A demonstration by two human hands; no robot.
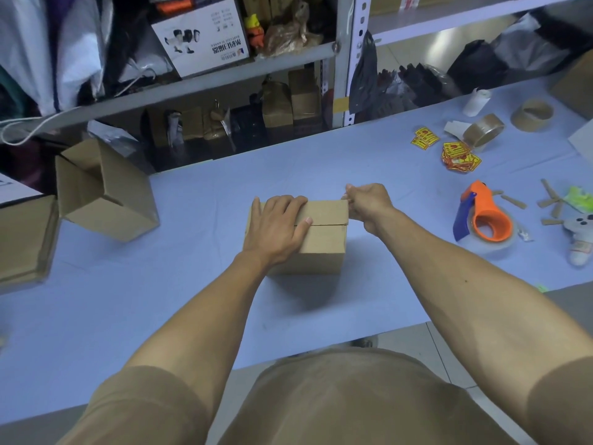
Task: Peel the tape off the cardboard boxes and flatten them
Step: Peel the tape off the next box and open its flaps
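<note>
Fingers [348,195] pinch at box [324,242] corner; left hand [276,226] presses top.

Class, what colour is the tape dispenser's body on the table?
Orange, with a blue blade guard: tape dispenser, head view.

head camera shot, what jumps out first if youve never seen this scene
The closed cardboard box in the middle of the blue table, with the left hand resting flat on its top and the right hand pinching at its far right corner. Next, the orange tape dispenser to the right, with yellow stickers beyond it. An open box lies tipped over at the left.
</note>
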